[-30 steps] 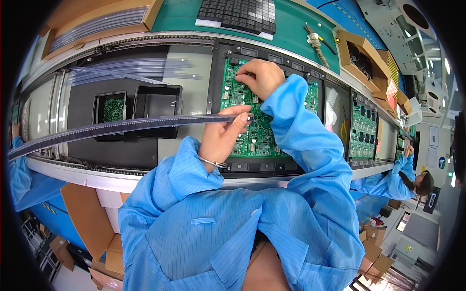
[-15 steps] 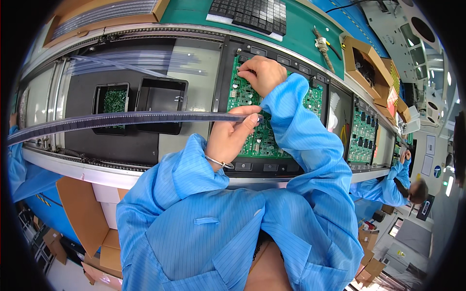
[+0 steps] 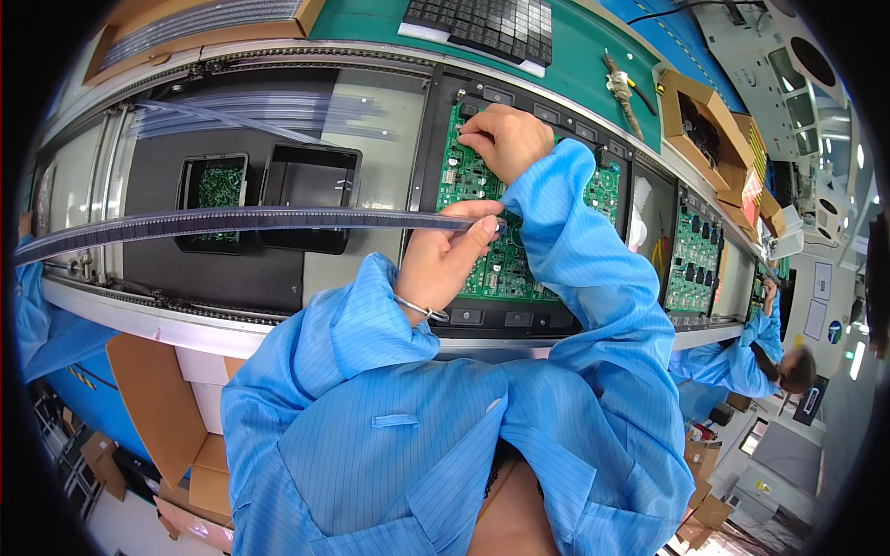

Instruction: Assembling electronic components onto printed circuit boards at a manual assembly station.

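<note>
My left hand (image 3: 445, 258) is closed round the end of a long, thin plastic tube (image 3: 232, 221) with a row of dark parts inside. The tube stretches off to the left, and its held end lies over a green circuit board (image 3: 505, 273). At the board's far left corner, my right hand (image 3: 512, 141) has thumb and forefinger pinched together close to its surface. Whatever is between those fingertips is too small or hidden to make out. A black block-shaped component (image 3: 469, 110) is just beyond them. The board sits in a black carrier frame (image 3: 468, 318).
Left of the frame stand a black bin of small green parts (image 3: 221, 190) and another black bin (image 3: 278, 195). Behind them lie several clear tubes (image 3: 241, 116). A tray of black parts (image 3: 482, 28) and pliers (image 3: 640, 97) are at the back. A co-worker (image 3: 742, 357) works at right.
Both hands keep their grips and hardly move. The whole view has shifted very slightly.
</note>
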`<action>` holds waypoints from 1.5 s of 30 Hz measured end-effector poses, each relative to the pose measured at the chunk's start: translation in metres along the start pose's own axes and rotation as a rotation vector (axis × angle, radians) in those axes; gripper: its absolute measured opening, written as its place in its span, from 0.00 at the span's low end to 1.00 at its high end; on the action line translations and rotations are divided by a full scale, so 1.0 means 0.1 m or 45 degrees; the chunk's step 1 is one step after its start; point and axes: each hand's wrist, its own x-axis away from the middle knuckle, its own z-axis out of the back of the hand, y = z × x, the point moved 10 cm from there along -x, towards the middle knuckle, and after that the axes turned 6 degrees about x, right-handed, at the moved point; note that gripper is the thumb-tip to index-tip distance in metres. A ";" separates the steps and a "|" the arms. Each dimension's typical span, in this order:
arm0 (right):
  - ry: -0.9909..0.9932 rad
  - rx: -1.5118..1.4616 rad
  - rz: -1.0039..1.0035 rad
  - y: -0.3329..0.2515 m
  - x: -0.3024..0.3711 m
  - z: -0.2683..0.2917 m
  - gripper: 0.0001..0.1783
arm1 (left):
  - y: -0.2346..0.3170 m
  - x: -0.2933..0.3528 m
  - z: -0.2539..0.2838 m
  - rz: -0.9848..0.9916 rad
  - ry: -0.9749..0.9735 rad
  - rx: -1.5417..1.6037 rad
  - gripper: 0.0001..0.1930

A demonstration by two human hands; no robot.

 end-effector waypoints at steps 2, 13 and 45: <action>-0.022 0.046 -0.019 -0.01 -0.01 0.00 0.04 | 0.00 0.00 0.00 -0.003 0.001 -0.003 0.13; -0.281 0.482 0.059 -0.19 -0.10 -0.07 0.04 | 0.06 0.01 0.00 -0.021 0.017 -0.006 0.13; -0.043 0.569 -0.962 1.73 2.61 0.91 0.16 | 0.01 0.14 -0.22 -0.043 -0.074 -0.152 0.12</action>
